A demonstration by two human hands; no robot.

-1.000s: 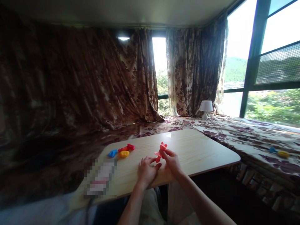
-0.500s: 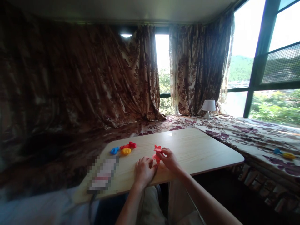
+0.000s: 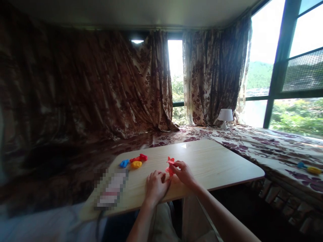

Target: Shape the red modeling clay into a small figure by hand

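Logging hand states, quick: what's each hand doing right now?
Left hand: fingers curled beside the coral-red petalled piece; whether it grips anything can't be told.
Right hand: closed, pinching that piece.

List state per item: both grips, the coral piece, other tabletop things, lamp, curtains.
Coral piece: held, lobed edges spread.
Right grip: pinched on it.
Left grip: curled beside it; hold unclear.
Blue piece: crumpled, lying.
Red bundle: crumpled, lying.
Yellow piece: bunched, lying.
Pixelated object: lying; detail obscured.
Lamp: upright; lit or not, can't tell.
Curtains: hanging, parted at the narrow window.
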